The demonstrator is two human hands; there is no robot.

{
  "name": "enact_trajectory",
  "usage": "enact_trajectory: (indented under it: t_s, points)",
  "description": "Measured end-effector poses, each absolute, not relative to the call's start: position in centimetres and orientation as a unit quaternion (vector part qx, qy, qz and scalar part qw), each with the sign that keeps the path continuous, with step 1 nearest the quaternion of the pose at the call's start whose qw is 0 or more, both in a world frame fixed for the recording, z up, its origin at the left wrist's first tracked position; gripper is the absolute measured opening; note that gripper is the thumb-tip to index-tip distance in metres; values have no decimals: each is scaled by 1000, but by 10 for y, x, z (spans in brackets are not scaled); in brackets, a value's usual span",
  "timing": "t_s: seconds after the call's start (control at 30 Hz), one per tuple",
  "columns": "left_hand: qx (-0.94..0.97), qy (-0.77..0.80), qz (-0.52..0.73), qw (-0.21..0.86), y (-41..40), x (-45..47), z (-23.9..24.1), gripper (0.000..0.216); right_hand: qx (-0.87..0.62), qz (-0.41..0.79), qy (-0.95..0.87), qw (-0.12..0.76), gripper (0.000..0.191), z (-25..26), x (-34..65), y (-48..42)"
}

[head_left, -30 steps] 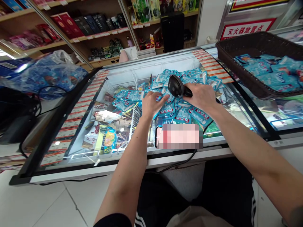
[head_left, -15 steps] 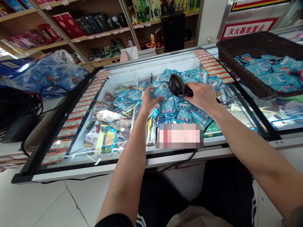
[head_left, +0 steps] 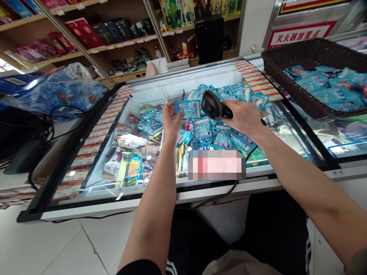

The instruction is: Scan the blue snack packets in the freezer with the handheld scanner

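My left hand (head_left: 171,121) pinches a small blue packet (head_left: 188,109) and holds it up, its white label facing the scanner. My right hand (head_left: 243,117) grips a black barcode scanner (head_left: 211,105) whose head points at that packet from just to its right. Below both hands lies a heap of several more blue packets (head_left: 220,135) on the glass lid of a chest freezer (head_left: 160,193). A black cable (head_left: 220,196) trails from the scanner over the freezer's front edge.
A dark woven basket (head_left: 292,93) with more blue packets stands at the right. A plastic bag of blue goods (head_left: 57,91) lies at the left beside black cables. Shop shelves (head_left: 114,42) stand behind the freezer. A blurred patch (head_left: 217,165) covers something on the lid.
My left hand has picked one blue packet out of the heap and raised it in front of the scanner. My right hand with the scanner has hardly moved.
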State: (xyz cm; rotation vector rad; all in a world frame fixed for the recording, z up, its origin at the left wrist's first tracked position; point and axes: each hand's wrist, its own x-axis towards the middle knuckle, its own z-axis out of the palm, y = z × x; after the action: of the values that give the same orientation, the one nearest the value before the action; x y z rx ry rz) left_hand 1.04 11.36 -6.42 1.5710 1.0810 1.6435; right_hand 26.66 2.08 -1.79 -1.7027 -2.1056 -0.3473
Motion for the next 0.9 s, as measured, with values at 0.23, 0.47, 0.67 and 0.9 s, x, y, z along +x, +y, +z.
enact_trajectory:
  t_s: [0.23,0.47,0.67,0.9]
  points:
    - [626,428,621,197,116,7,-66,48,-586,-129,-771,211,40,-19,263,19]
    - [646,422,606,194,109,16,-63,42,-579,-135,-776,212,40,-19,263,18]
    - [644,426,605,193,108,16,-62,41,-573,-143,-780,206,39,-19,263,19]
    - [645,427,604,194,106,18,-61,38,-568,-150,-784,199,40,-19,263,19]
